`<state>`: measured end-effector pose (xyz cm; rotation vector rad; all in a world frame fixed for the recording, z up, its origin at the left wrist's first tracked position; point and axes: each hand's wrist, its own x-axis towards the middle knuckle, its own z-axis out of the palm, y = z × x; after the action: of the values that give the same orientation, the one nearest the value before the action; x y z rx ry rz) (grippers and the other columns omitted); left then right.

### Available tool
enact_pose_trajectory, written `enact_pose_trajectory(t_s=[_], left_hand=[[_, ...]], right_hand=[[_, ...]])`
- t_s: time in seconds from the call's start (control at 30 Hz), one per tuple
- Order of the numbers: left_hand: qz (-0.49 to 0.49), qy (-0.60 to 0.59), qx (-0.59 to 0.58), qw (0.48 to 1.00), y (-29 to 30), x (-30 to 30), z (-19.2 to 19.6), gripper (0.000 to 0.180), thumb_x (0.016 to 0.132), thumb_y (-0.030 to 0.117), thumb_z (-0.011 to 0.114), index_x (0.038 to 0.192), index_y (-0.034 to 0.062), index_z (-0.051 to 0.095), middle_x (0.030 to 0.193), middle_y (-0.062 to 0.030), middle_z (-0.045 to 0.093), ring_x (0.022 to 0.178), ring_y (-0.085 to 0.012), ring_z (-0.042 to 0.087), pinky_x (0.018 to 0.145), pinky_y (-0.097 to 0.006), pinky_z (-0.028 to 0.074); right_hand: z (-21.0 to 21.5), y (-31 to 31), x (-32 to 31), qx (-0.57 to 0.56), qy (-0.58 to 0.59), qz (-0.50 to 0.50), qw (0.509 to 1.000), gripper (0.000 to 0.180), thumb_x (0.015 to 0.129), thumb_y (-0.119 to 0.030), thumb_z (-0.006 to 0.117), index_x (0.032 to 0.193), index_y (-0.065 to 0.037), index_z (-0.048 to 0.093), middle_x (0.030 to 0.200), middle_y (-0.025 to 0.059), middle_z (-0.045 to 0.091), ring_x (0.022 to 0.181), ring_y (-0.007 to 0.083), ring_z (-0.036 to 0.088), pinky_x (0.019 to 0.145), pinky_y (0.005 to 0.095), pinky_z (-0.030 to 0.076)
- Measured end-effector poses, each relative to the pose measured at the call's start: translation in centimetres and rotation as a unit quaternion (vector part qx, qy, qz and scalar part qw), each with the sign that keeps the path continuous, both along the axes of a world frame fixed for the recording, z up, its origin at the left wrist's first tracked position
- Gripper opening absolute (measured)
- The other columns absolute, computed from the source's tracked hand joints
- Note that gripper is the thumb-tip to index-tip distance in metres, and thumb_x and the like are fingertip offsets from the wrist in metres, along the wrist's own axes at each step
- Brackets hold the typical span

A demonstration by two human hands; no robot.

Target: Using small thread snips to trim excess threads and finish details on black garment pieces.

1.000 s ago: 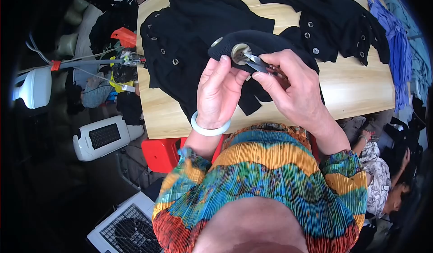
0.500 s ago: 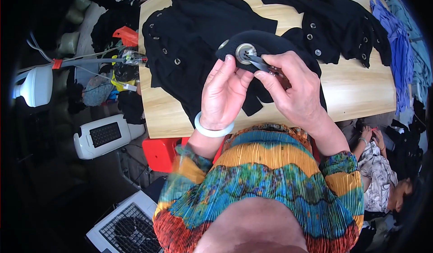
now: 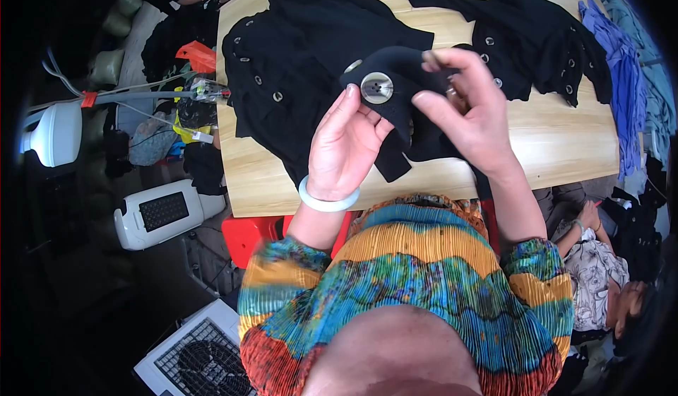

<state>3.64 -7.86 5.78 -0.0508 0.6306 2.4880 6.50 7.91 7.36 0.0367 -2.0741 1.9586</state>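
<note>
A large pale, marbled button point(image 3: 377, 88) with dark holes faces up on the edge of a black garment point(image 3: 402, 64). My left hand point(image 3: 342, 138) is closed on that edge, with the thumb beside the button and the fingers underneath. To the right, my right hand point(image 3: 473, 106) is lifted off the button, thumb and forefinger spread apart. Its other fingers curl round the small thread snips, which are mostly hidden and blurred. A second button point(image 3: 353, 65) shows at the garment's far edge.
Black buttoned garments point(image 3: 318, 28) lie across the wooden table point(image 3: 558, 142), another black one point(image 3: 522, 43) at the far right. Purple cloth point(image 3: 621, 78) hangs over the right edge. Left are a white lamp point(image 3: 56, 136) and red stool point(image 3: 244, 239). A co-worker point(image 3: 593, 276) sits at right.
My right hand has drawn the snips back from the button, moving right, and its thumb and forefinger have parted. The button now shows whole. My left hand still holds the garment.
</note>
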Motion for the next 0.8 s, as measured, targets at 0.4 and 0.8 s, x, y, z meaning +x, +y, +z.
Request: enact_pose_trajectory(t_s=[0.4, 0.8], left_hand=[[-0.045, 0.064, -0.063, 0.995, -0.3, -0.1, -0.2, 0.021, 0.087, 0.011, 0.042, 0.104, 0.0008, 0.047, 0.097, -0.0095, 0.055, 0.088, -0.0167, 0.054, 0.078, -0.030, 0.046], [-0.141, 0.040, 0.097, 0.984, -1.0, -0.4, -0.4, 0.041, 0.084, 0.011, 0.044, 0.122, -0.0007, 0.033, 0.113, -0.0127, 0.048, 0.102, -0.0244, 0.049, 0.085, -0.037, 0.041]], right_hand=[[-1.5, -0.9, -0.6, 0.239, 0.178, -0.004, 0.954, 0.021, 0.061, 0.004, 0.061, 0.080, -0.003, 0.057, 0.076, 0.0061, 0.054, 0.054, 0.0171, 0.055, 0.048, 0.0227, 0.044], [2.1, 0.6, -1.6, 0.220, 0.184, 0.042, 0.957, 0.019, 0.062, 0.005, 0.059, 0.079, -0.002, 0.055, 0.071, 0.0068, 0.054, 0.056, 0.0155, 0.053, 0.049, 0.0218, 0.042]])
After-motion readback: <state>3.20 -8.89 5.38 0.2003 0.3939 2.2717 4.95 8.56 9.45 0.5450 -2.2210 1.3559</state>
